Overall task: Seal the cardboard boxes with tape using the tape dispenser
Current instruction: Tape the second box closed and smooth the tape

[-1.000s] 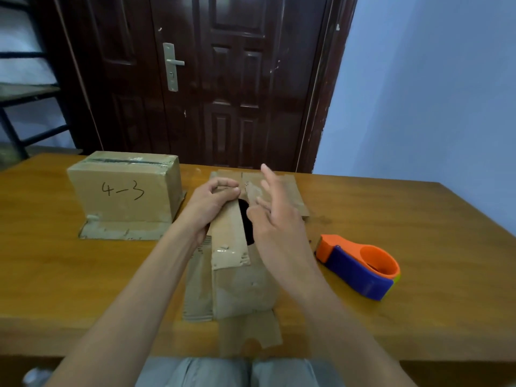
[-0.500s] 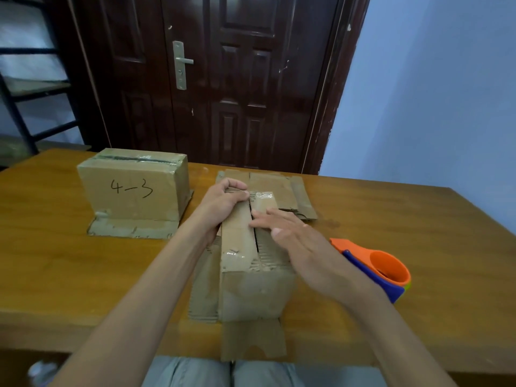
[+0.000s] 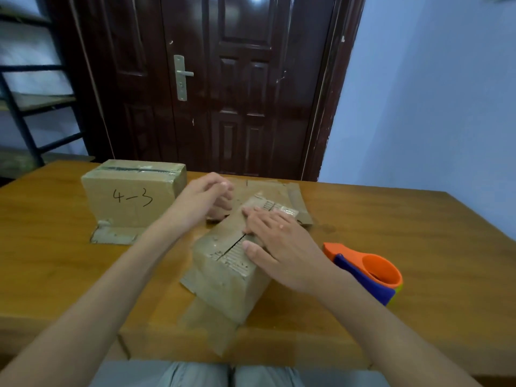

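Flaps of the near cardboard box [image 3: 229, 263], skewed on the tabletop [image 3: 391, 219] since a second earlier, lay closed, ready for tape. Right hand [image 3: 279, 244] pressed flat on them; tape dispenser [image 3: 368, 272] sat beside, untouched. Left hand [image 3: 203, 199] hovered loosely curled, holding nothing. Beyond stood box 4-3 [image 3: 131, 194].

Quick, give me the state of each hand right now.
Left hand: open, fingers loosely curled, holding nothing.
Right hand: open, pressing flat on the box.

Tape dispenser [image 3: 365, 272] right of near box [image 3: 231, 263] (marked box [image 3: 134, 194] behind-left).
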